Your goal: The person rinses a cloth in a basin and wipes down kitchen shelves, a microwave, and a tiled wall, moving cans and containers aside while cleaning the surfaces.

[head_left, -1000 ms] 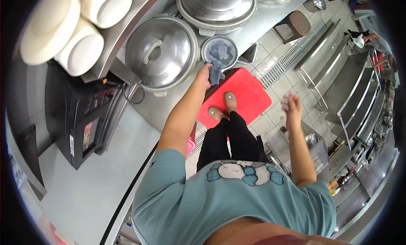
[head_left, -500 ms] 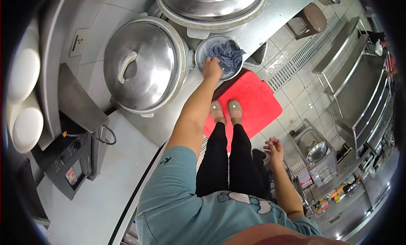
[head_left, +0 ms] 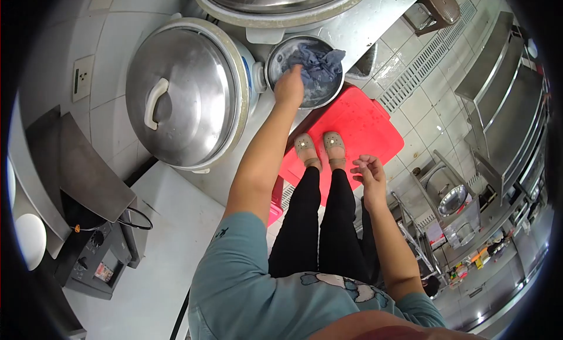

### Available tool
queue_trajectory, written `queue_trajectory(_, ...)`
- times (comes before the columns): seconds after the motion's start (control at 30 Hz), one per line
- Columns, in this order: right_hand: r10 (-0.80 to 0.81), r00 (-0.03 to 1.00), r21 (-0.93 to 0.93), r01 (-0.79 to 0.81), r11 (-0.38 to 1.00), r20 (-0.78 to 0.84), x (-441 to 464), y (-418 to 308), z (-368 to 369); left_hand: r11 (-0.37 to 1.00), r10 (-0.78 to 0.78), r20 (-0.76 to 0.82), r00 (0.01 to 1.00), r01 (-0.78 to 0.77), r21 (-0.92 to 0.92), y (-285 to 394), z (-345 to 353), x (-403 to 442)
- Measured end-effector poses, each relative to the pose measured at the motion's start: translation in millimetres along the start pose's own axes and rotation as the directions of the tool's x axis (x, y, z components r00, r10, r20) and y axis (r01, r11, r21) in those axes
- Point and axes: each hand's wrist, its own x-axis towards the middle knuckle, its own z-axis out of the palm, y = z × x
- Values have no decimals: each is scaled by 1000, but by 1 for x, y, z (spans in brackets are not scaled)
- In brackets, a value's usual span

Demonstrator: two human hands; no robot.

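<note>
My left hand (head_left: pixel 290 89) reaches over the near rim of a round metal bowl (head_left: pixel 336 93) and grips the edge of a wet blue-grey cloth (head_left: pixel 319 61). Part of the cloth is bunched above the cloudy water and overlaps the bowl's far side. My fingertips are partly hidden against the cloth. My right hand (head_left: pixel 369 171) hangs in the air above the edge of a red lid or platform (head_left: pixel 360 126), fingers loosely bent and apart, holding nothing visible.
A large lidded pot (head_left: pixel 187 96) stands left of the bowl, another pot (head_left: pixel 281 0) behind it. A black appliance (head_left: pixel 97 258) is at lower left. Beyond the floor drain (head_left: pixel 422 61) are a brown stool (head_left: pixel 440 8) and metal shelving (head_left: pixel 489 76). My feet are on the red surface.
The cloth, first hanging from my left hand at the bowl's near edge, now lies bunched in the bowl with my hand at it. My right hand has lowered and moved inward. The view has shifted.
</note>
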Motion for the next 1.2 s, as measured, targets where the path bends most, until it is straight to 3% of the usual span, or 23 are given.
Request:
queue_trajectory(0.07, 4, 1000, 12, -4, 1000, -6, -4, -2, 1, 972, -236, 23, 972, 235, 29, 21, -39, -10)
queue_trajectory(0.1, 9, 1000, 3, -9, 1000, -8, -4, 0, -1, 980, -197, -83, 977, 198, 6, 21, -44, -15)
queue_trajectory(0.23, 41, 998, 11, -40, 999, -48, -5, 5, -9, 990, -121, -234, 965, 136, 46, 31, -50, -15)
queue_trajectory(0.33, 45, 997, 12, -45, 999, -63, -5, 6, -14, 995, -86, -179, 980, 92, 28, 31, -22, -4)
queue_trajectory(0.47, 45, 995, 28, -43, 999, -85, -2, 12, -23, 996, -90, 37, 995, 89, 25, 5, 42, 6)
queue_trajectory(0.53, 23, 997, -4, -23, 1000, -78, 4, 12, -24, 992, -21, 31, 999, 17, 123, 1, 53, 2)
queue_trajectory(0.67, -12, 997, -23, 10, 1000, -71, 24, 11, -9, 957, -52, 120, 991, 15, 290, -1, 47, 2)
queue_trajectory(0.73, -101, 995, -104, 103, 989, 27, 45, 8, 10, 985, -15, 146, 989, -11, 173, -4, 35, 12)
queue_trajectory(0.87, -392, 894, -360, 446, 820, 217, 100, -12, 71, 983, -184, 37, 982, 183, 31, 46, -37, -11)
queue_trajectory(0.93, -406, 882, -376, 469, 799, 238, 137, -14, 101, 982, -187, -30, 982, 187, -22, 72, -72, -33)
queue_trajectory(1.0, -551, 810, -477, 572, 667, 202, 164, -17, 129, 943, -241, -60, 969, 219, -249, 91, -103, -50)
queue_trajectory(1.03, -552, 810, -476, 571, 669, 197, 182, -11, 133, 928, -163, -228, 960, 71, -364, 92, -105, -56)
queue_trajectory(1.07, -532, 828, -610, 517, 601, 177, 200, 0, 136, 930, -160, -225, 961, 70, -362, 82, -101, -54)
queue_trajectory(1.1, -516, 842, -729, 450, 516, 155, 210, 6, 140, 891, -172, -156, 973, 86, -447, 61, -93, -49)
queue_trajectory(1.13, -517, 842, -728, 451, 517, 155, 212, 1, 140, 843, -179, -87, 980, 107, -526, 40, -82, -43)
queue_trajectory(1.17, -424, 893, -720, 394, 571, 152, 209, -9, 138, 746, -243, -2, 970, 186, -639, 20, -66, -34)
queue_trajectory(1.2, -328, 932, -713, 333, 617, 151, 205, -21, 138, 745, -247, -2, 969, 188, -640, 16, -59, -31)
